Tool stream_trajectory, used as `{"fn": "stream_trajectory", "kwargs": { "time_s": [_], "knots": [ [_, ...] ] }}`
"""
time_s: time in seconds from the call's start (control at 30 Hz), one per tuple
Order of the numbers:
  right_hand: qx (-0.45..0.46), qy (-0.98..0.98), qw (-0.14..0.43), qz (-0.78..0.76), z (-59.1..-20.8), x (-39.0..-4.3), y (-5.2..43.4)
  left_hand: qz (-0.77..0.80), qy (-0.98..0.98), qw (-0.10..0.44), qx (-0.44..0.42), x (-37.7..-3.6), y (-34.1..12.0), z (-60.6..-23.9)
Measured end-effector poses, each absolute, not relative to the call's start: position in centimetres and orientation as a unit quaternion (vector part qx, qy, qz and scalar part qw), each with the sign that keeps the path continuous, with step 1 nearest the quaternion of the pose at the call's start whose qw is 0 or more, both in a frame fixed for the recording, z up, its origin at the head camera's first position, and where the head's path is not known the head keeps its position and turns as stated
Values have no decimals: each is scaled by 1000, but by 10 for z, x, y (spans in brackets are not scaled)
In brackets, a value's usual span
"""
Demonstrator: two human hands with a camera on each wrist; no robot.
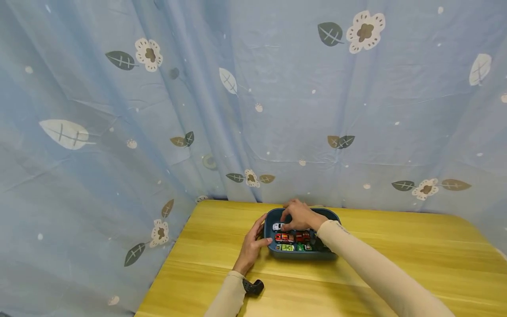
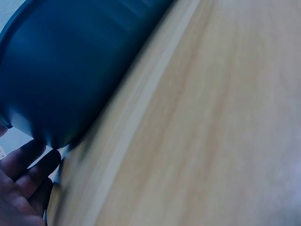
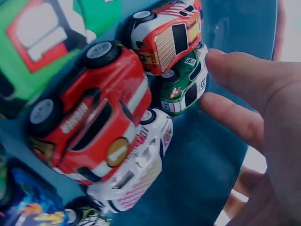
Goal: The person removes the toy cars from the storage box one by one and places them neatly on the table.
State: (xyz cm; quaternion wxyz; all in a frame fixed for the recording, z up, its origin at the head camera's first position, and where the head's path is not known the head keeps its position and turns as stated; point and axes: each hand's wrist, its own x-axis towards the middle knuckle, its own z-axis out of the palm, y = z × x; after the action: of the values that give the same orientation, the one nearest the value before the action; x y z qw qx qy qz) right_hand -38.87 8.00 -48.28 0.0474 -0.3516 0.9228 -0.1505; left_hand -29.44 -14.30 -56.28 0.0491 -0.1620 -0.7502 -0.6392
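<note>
**A:** Right hand [image 1: 299, 215] inside a dark blue tray [image 1: 333, 215], fingers [image 3: 244, 75] loosely bent over a white toy car [image 1: 278, 226] at the tray's far left corner. Is it gripping?

**B:** Cannot tell. In the right wrist view the fingertips lie just beside a green car [image 3: 186, 89] and the white one, but no pinch shows. The left hand [image 1: 253, 245] rests against the tray's left wall, thumb on the rim, fingers relaxed along the outside, steadying it rather than clutching.

**A:** And the rest of the load?

**B:** A red car [image 1: 284, 238] and a second red one [image 1: 303, 236] sit in the middle row, a lime-green car [image 1: 287, 247] nearest the person, all packed close together. The tray stands near the far edge of a yellow wooden table [image 1: 396, 246], a flowered blue curtain [image 1: 253, 97] behind.

**A:** The step in hand?

**B:** Seemingly handling the white car in its corner. Any lift would call for a clean pinch across its sides without nudging the neighbours touching it.
</note>
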Motion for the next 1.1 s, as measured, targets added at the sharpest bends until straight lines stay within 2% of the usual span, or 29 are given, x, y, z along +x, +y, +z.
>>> {"fn": "stream_trajectory", "kwargs": {
  "time_s": [0.17,0.4,1.1],
  "knots": [
    [-347,925,80,-132,-480,-390,75,-637,-753,43,-162,-294,-143,-563],
    [-361,926,67,-93,-475,-391,69,-625,-765,39,-147,-293,-143,-564],
    [-329,937,90,-81,-481,-395,63,-615,-774,45,-142,-293,-141,-560]
  ]
}}
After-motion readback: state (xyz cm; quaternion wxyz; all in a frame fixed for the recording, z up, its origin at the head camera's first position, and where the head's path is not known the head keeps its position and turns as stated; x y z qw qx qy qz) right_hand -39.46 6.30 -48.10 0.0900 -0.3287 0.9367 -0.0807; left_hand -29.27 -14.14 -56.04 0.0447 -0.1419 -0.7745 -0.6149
